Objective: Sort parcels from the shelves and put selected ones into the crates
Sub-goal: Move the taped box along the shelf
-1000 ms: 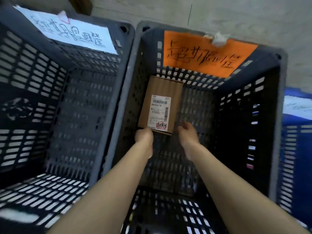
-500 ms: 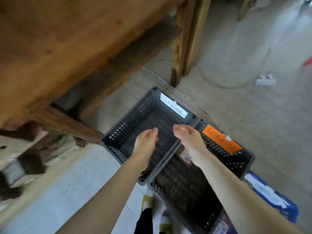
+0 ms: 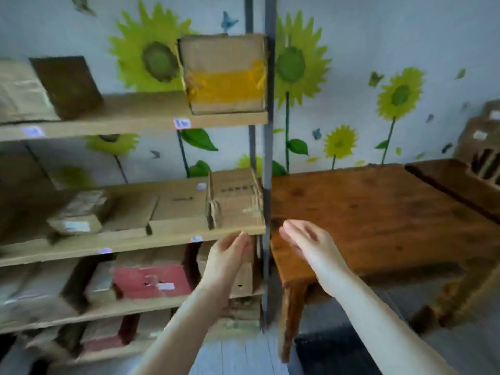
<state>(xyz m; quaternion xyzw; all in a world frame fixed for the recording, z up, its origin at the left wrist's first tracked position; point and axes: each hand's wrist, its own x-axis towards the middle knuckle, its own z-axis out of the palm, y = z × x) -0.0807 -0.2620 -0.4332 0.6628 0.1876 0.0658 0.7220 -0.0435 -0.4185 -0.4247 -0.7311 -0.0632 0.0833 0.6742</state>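
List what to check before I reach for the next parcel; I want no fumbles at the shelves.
1. Left hand free: ok, holds nothing.
2. Right hand free: ok, fingers relaxed, empty.
3. Parcel within reach: ok, probably; a cardboard box sits at the middle shelf's right end, nearest both hands.
4. Its label readable: cannot tell, blurred.
5. Crates in sight: not ok, out of view.

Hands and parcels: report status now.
Left hand open, empty; right hand open, empty. Cardboard box on middle shelf just above them, untouched. Nothing between.
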